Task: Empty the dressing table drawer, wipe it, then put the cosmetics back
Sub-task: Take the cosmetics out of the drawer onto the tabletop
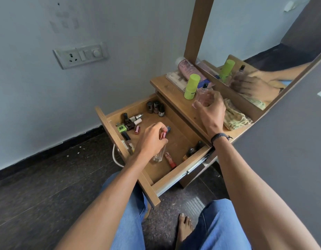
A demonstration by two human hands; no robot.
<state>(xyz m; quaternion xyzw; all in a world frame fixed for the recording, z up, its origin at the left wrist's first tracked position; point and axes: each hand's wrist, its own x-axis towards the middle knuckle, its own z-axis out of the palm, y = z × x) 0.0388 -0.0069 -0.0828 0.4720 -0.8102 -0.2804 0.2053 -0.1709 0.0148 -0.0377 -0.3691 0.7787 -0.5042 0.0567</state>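
Over the open drawer (174, 180), the left hand (152, 139) grips a clear glass bottle (158, 155) with curled fingers and holds a small pink tube (163, 135) at the fingertips. At the desk (176, 97) above, the right hand (212, 112) curls fingers and thumb round a clear perfume bottle (201, 97) with a black cap, just beside a lime-green container (191, 86). Nail polish bottles (156, 107) stand in the drawer's rear corner; further cosmetics (130, 123) lie near its front panel. A folded cloth (233, 117) lies on the desk against the mirror (255, 33).
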